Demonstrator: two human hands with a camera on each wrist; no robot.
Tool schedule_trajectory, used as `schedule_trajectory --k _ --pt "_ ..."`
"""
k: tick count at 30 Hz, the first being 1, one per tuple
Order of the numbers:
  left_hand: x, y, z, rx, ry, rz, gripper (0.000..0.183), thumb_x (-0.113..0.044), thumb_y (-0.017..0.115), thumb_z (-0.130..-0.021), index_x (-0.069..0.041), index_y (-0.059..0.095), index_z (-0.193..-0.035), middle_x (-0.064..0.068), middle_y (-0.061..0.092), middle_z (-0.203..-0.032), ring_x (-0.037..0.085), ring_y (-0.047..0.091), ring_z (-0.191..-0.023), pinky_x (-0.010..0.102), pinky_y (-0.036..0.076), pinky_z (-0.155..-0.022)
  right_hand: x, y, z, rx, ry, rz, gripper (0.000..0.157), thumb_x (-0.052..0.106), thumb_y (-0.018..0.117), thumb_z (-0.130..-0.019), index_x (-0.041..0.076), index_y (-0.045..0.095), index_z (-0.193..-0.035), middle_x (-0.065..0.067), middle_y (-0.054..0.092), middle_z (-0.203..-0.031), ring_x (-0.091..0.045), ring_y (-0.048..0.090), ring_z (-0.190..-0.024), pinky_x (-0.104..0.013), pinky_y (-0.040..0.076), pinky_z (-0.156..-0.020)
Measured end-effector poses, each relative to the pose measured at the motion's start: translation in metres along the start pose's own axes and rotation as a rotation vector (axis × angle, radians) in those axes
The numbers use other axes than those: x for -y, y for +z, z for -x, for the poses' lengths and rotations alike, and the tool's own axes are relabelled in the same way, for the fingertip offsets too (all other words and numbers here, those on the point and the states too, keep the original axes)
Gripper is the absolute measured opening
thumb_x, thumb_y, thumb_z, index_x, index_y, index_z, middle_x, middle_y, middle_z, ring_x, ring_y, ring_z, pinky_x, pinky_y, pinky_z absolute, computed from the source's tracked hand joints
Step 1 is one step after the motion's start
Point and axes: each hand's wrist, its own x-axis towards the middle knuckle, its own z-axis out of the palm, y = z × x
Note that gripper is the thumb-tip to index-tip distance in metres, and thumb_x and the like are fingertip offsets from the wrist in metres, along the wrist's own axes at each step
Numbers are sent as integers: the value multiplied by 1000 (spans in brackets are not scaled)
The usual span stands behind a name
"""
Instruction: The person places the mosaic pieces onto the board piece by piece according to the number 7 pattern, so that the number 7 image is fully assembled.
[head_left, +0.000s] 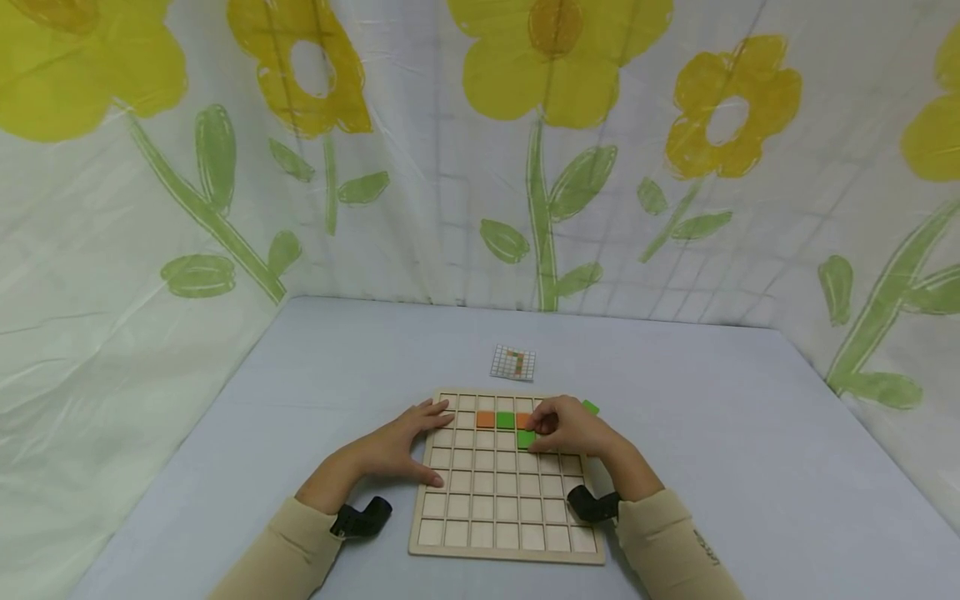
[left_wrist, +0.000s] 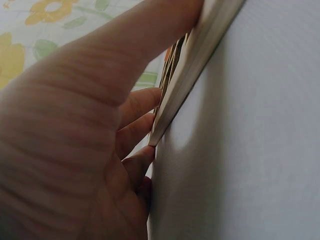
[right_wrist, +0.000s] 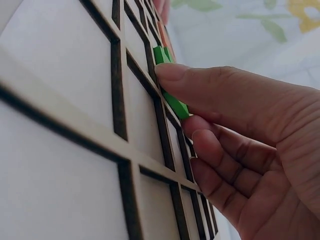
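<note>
On the far half of the wooden grid board (head_left: 507, 509), the nearer right hand (head_left: 573, 427) pinches a green tile (head_left: 525, 440) to its left, while the left hand (head_left: 393, 450) splays its fingers over the board's left edge.

Board (head_left: 483, 483) pale tan, gridded; 2 orange tiles (head_left: 486, 420), some green tiles (head_left: 506, 420); backdrop (head_left: 408, 242) white (yellow flowers (head_left: 502, 79), green stems (head_left: 537, 183)).

Right orange tile (head_left: 522, 420) part-hidden, sleeves (head_left: 279, 546) cropped, card pattern (head_left: 514, 362) blurred
</note>
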Motion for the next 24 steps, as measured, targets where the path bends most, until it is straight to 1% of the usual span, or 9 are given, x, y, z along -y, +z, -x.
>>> schedule_trajectory --k 10,20,24 --pt "2 1 0 2 6 1 92 -44 80 -68 -15 37 -144 2 18 -157 31 4 -146 58 14 -113 -2 1 0 -7 3 27 20 13 77 -76 5 68 -91 -6 62 -84 -8 53 -70 -22 49 -62" --pt "0 0 0 3 -1 20 92 -44 80 -68 -15 37 -144 1 18 -157 32 4 -146 60 16 -112 4 0 1 -12 25 56 21 15 77 -76 7 67 -92 -4 62 -86 -9 54 -72 -22 49 -64" --pt "0 0 0 2 -3 16 92 -44 81 -67 -15 37 -144 1 18 -157 32 4 -146 60 15 -112 5 1 1 -7 27 47 20 15 76 -77 7 67 -92 -4 62 -86 -10 55 -72 -23 50 -63"
